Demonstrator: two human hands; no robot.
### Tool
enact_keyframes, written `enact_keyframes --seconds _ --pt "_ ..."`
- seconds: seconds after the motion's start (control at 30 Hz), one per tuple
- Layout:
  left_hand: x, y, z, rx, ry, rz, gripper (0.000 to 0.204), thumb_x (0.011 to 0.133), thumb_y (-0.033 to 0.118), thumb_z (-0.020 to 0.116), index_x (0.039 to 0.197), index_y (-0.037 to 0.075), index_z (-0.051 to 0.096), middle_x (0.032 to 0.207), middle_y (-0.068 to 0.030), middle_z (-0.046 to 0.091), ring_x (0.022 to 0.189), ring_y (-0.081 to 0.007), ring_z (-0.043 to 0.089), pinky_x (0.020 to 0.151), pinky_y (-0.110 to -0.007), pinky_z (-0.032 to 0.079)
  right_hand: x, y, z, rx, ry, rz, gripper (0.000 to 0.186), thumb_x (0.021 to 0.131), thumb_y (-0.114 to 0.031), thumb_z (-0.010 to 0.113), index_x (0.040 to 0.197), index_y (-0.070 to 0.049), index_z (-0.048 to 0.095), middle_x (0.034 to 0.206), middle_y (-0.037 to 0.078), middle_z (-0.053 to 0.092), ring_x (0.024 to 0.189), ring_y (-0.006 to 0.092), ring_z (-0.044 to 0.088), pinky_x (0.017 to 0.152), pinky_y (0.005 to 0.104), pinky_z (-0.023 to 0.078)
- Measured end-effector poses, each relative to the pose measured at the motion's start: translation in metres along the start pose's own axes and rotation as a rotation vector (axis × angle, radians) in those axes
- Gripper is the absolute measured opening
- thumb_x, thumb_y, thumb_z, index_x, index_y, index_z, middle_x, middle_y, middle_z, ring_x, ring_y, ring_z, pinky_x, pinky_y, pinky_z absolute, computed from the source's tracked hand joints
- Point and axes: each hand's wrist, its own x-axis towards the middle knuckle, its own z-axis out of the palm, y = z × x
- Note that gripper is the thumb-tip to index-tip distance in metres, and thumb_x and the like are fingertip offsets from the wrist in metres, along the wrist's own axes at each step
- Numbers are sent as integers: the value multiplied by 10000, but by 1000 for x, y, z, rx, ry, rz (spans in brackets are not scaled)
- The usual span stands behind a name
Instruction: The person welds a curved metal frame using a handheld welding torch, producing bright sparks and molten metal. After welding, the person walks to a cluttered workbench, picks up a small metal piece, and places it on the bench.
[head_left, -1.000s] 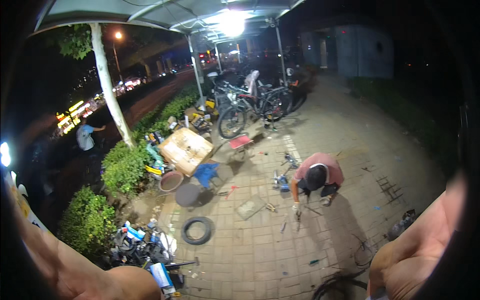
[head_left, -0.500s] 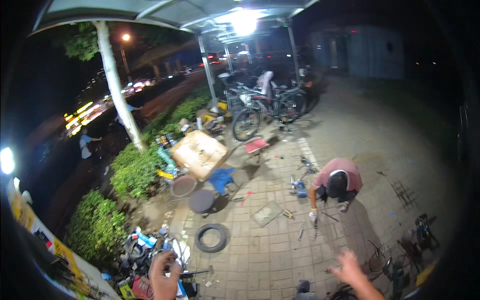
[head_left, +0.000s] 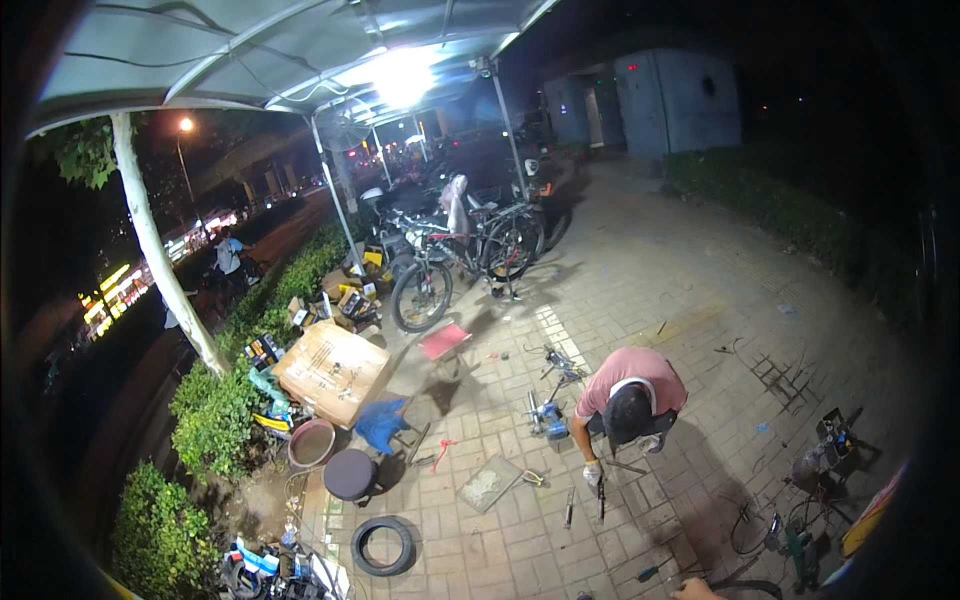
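Left hand: outside the frame; fingers cannot be told.
Tree trunk [head_left: 155,235], pale, leaning, upper left.
Heap of parts [head_left: 268,575], black with blue-and-white packaging, lower left.
Basin [head_left: 311,443], round, reddish, left of centre.
Cardboard box [head_left: 335,370], large, just above the basin.
Stool [head_left: 351,474], round, dark seat; below it, a black tyre [head_left: 359,547] lying flat.
Blue cloth [head_left: 380,427], draped, beside the stool.
Bicycle [head_left: 423,297], upright, upper centre.
Grey sheet [head_left: 490,484], flat on the paving, lower centre; pliers [head_left: 536,478] just beside, yellowish handles.
Co-worker [head_left: 635,385], one, pink shirt, crouched right of centre; gloved hand [head_left: 592,473] at a slim dark tool [head_left: 601,503].
Screwdriver [head_left: 650,573], green handle, lower edge right of centre, on the paving, near the right hand.
Right hand [head_left: 695,590], mostly cut off by the lower edge; finger state cannot be told.
Dark curved strip [head_left: 750,584], beside that hand, lower right.
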Motion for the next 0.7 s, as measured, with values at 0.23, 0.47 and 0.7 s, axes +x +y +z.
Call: enact_keyframes --seconds 0.23,0.47,0.7 --pt "115 87 -86 -111 36 133 404 870 276 586 1194 34 582 1020 -171 658 875 -284 632 777 -397 489 -8 -83 -32 287 149 5 361 780 -252 686 1016 18 644 1032 177 653 960 275 609 808 398 493" --pt "191 79 -139 -114 -15 185 399 869 273 588 1193 41 586 997 -161 664 849 -270 635 756 -393 491 -48 -132 -21 192 279 180 227 723 -196 693 860 -19 657 929 142 653 860 271 610 760 404 495" --pt "229 12 -164 -162 -30 192 394 867 271 591 1192 48 590 974 -152 671 823 -256 638 735 -390 493 -52 -293 -104 27 468 -6 183 675 -205 720 734 -48 648 853 110 656 789 276 618 719 387 493"
